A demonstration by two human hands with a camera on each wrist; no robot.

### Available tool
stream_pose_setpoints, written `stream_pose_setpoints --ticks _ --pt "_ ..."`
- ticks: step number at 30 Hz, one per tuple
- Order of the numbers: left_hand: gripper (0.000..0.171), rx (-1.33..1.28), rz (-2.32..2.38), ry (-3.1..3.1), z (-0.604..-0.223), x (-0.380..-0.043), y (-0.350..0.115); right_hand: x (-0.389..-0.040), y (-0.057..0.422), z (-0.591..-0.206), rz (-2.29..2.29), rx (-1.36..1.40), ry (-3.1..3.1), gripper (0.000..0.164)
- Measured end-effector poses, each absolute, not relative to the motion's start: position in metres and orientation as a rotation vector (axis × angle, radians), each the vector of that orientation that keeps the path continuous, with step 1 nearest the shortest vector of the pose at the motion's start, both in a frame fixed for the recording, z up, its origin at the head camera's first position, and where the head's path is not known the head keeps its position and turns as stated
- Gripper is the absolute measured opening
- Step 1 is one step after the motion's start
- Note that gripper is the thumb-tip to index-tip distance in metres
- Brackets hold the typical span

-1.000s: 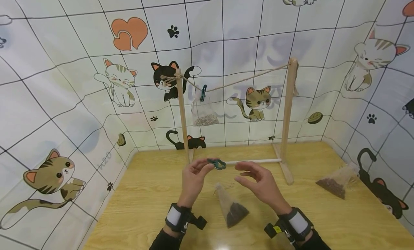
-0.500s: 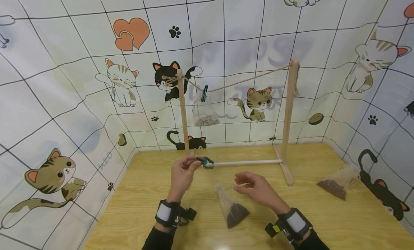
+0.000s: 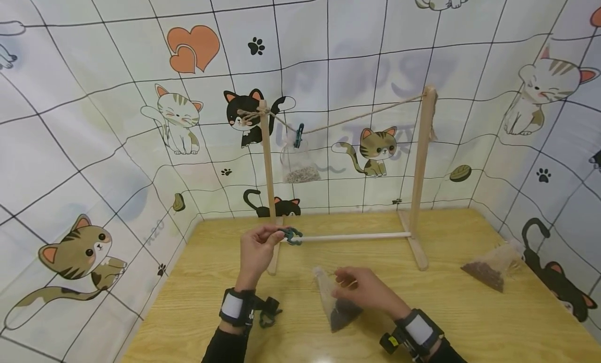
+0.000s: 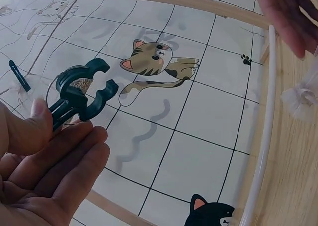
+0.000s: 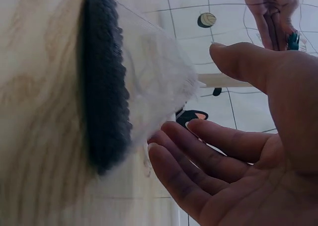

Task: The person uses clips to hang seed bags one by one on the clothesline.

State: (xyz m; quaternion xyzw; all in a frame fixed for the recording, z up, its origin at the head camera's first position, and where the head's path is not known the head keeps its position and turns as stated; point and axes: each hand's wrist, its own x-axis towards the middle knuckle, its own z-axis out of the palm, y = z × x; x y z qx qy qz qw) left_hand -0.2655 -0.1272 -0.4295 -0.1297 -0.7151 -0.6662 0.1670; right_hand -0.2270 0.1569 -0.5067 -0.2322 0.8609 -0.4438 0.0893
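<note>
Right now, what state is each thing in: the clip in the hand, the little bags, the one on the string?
Left hand: pinching the green clip, held up off the table.
Right hand: open, fingers at the near bag.
Near bag: lying on the table, dark filling inside.
Far bag: lying at the right, untouched.
Hanging bag: clipped to the string.

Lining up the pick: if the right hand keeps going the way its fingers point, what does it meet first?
Most likely the clear mesh pouch of dark grains on the wooden table: the right hand has open fingers at the pouch's edge, though contact is unclear.
</note>
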Motion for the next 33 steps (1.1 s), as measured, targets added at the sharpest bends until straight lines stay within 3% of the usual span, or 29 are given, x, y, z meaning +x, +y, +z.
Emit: stream_pose_setpoints --ticks 18,26,33 --pt "0.006 -0.359 -1.896 -2.056 -0.429 -0.268 -0.127 -0.221 0.15 -0.516 -1.189 -0.468 2.629 0.056" --pt "0.007 -0.371 -1.873 -2.066 -0.43 -0.267 -0.127 -0.226 0.156 -0.516 -1.262 -0.554 2.459 0.015" --pt "0.006 -0.365 -1.903 -2.052 -0.432 -0.267 -0.127 -0.227 0.156 -0.519 -1.298 -0.588 2.436 0.008"
